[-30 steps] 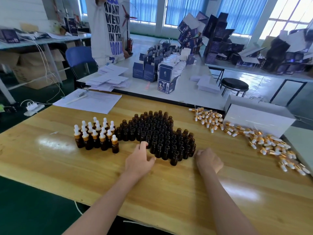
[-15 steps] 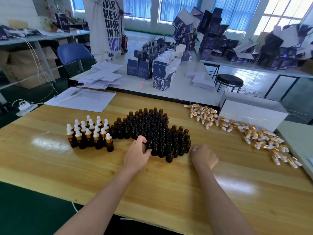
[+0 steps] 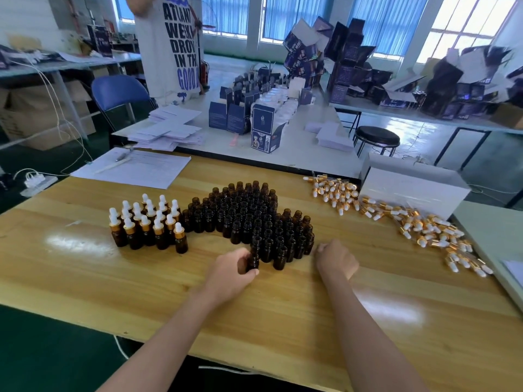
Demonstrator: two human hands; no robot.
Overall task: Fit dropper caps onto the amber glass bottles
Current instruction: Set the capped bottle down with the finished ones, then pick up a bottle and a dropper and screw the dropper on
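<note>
Several open amber bottles [image 3: 249,219] stand packed together mid-table. Left of them is a group of capped bottles [image 3: 147,222] with white droppers and gold collars. My left hand [image 3: 232,271] grips one open amber bottle [image 3: 252,260] at the near edge of the cluster, pulled slightly out from the rest. My right hand [image 3: 336,260] rests on the wood to the right of the cluster, fingers curled; something small and pale shows at its fingertips, too hidden to name. Loose dropper caps [image 3: 410,222] lie scattered along the right side.
A white box [image 3: 410,188] sits at the table's far right behind the caps. Papers with a pen [image 3: 133,168] lie at the far left. Beyond is a white table with blue cartons [image 3: 263,131], a black stool [image 3: 377,138] and a standing person [image 3: 172,46].
My left hand has closed round a bottle at the cluster's near edge and drawn it toward me. My right hand has stayed beside the cluster.
</note>
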